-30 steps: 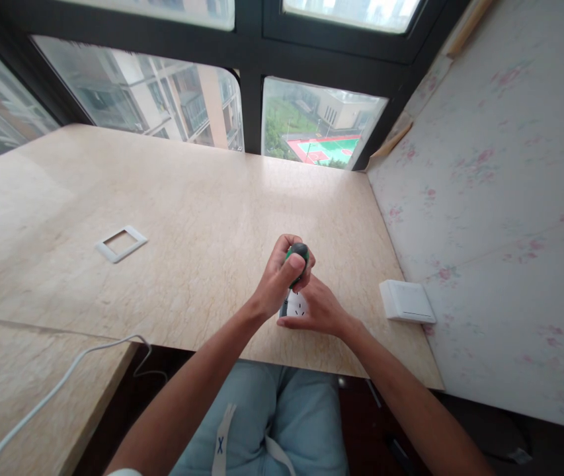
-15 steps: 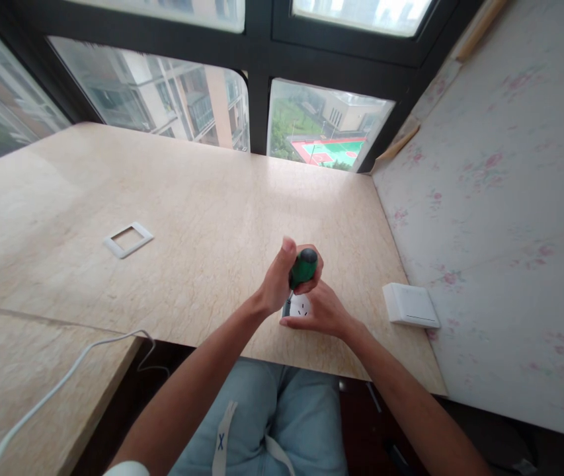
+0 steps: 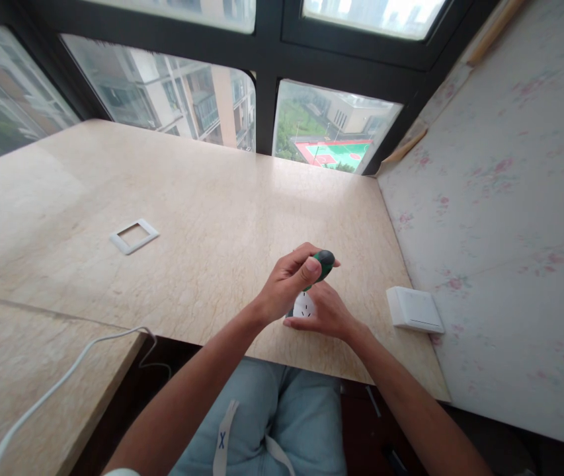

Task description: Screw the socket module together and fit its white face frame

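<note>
A screwdriver (image 3: 326, 260) with a green and black handle is gripped in my left hand (image 3: 286, 283), its thumb lying along the handle. The handle leans to the right, and its tip is hidden behind my fingers. Under it, a white wall socket (image 3: 303, 306) with black slots and a dark edge lies face up on the stone sill (image 3: 212, 218). My right hand (image 3: 328, 311) is wrapped around the socket's right side, thumb at the near edge, holding it against the surface. Part of the socket is covered by both hands.
A white socket frame (image 3: 134, 236) lies to the left on the sill. On the right, a white switch box (image 3: 415, 309) stands by the flowered wall (image 3: 500, 218). A white cable (image 3: 71, 370) runs over the lower left ledge. Dark-framed windows close off the back.
My left hand has turned, so the screwdriver handle now tips further to the right, with the thumb rolled across it. My right hand keeps its hold on the socket. The view has shifted slightly.
</note>
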`<state>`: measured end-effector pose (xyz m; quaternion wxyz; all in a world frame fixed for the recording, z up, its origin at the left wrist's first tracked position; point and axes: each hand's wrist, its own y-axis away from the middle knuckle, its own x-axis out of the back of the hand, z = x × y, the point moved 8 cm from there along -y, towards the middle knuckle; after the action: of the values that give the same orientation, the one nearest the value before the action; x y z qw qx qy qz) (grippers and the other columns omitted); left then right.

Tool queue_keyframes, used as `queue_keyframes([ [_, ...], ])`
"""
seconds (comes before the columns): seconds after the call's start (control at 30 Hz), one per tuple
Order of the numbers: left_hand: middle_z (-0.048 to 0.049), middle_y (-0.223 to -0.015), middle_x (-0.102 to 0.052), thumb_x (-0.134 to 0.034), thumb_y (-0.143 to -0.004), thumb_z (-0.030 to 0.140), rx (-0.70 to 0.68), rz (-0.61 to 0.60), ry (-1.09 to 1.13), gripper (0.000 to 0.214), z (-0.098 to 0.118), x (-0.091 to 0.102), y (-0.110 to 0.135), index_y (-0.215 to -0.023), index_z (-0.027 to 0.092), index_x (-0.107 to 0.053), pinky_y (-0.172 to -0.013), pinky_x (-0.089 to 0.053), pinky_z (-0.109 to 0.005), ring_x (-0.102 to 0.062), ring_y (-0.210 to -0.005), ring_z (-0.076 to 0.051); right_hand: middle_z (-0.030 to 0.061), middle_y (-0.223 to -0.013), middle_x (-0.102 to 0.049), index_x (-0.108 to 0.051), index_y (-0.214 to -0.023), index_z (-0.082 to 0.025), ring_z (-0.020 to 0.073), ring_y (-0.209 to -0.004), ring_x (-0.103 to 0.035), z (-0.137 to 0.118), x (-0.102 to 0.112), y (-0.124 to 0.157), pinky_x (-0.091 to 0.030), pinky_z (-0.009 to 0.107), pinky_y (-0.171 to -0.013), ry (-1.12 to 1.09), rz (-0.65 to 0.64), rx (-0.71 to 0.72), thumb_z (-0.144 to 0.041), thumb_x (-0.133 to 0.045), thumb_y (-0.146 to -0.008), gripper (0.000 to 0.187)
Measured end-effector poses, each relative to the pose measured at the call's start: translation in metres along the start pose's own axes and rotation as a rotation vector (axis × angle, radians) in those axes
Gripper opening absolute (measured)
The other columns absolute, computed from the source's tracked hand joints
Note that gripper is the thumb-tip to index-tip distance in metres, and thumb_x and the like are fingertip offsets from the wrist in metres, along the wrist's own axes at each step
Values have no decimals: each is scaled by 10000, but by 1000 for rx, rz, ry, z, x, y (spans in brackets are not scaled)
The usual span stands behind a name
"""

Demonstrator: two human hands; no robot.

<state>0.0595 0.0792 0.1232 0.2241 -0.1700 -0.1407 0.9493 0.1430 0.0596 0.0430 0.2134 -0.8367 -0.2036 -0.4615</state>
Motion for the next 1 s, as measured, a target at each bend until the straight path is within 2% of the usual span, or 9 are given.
queue_keyframes([
  [0.1, -36, -744, -601, -515, -918, 637, 61, 78, 199, 514, -11, 2, -2, -933, 151, -682, -590, -420, -258, -536, -635, -130, 127, -978, -670, -581, -959, -190, 317, -908, -610, 1, 1, 0, -512, 462, -786, 33, 14, -8, -629, -757, -694, 542],
  [0.2, 21, -552, -524, -510, -903, 668, 78, 168, 354, 523, -18, 2, -7, -843, 160, -622, -460, -343, -222, -454, -464, -97, 118, -961, -668, -572, -939, -197, 301, -893, -606, 2, 0, 1, -512, 443, -775, 21, 25, 0, -636, -764, -683, 543],
  [0.33, 50, -457, -431, -419, -899, 736, 137, 133, 387, 602, -24, -5, -13, -754, 168, -554, -384, -225, -197, -334, -382, -70, 106, -960, -671, -590, -900, -206, 302, -918, -609, 4, -2, 1, -507, 433, -783, 7, 0, -9, -626, -766, -689, 502],
  [0.4, 56, -478, -434, -372, -881, 781, 112, 83, 364, 637, -23, -8, -13, -828, 172, -550, -389, -217, -195, -315, -396, -69, 110, -980, -675, -604, -901, -203, 306, -934, -613, 4, -3, 1, -506, 432, -794, 0, -20, -15, -619, -764, -697, 490],
  [0.47, 64, -540, -470, -483, -847, 765, 80, 54, 328, 580, -22, -9, -11, -935, 193, -515, -412, -240, -190, -333, -434, -68, 118, -1008, -678, -615, -943, -195, 313, -953, -616, 4, -3, 1, -506, 440, -813, -8, -29, -21, -617, -756, -708, 503],
  [0.57, 74, -670, -510, -754, -778, 553, 63, 109, 264, 487, -23, -4, -6, -987, 232, -453, -477, -310, -187, -383, -506, -57, 138, -1079, -671, -601, -1080, -173, 330, -1009, -615, 4, -2, 1, -503, 466, -859, -26, -27, -22, -613, -740, -726, 582],
  [0.63, 68, -733, -514, -811, -752, 454, 34, 177, 235, 465, -21, 0, -3, -963, 235, -459, -520, -350, -194, -418, -554, -58, 152, -1122, -663, -578, -1150, -165, 339, -1035, -614, 3, -2, 1, -502, 479, -873, -39, -29, -21, -610, -738, -730, 633],
  [0.8, 21, -762, -545, -773, -760, 539, -42, 236, 150, 415, -11, 6, 2, -910, 194, -598, -595, -407, -230, -496, -666, -105, 155, -1149, -654, -560, -1185, -185, 356, -1078, -601, 2, -1, 0, -497, 509, -893, -40, -16, -25, -573, -759, -722, 636],
  [1.0, -38, -738, -622, -577, -894, 613, 31, 170, 253, 482, -18, 5, 1, -903, 145, -691, -602, -446, -265, -558, -631, -130, 146, -1078, -656, -563, -1061, -188, 339, -996, -604, 2, -1, 0, -504, 496, -862, 15, -2, 6, -595, -751, -716, 566],
])
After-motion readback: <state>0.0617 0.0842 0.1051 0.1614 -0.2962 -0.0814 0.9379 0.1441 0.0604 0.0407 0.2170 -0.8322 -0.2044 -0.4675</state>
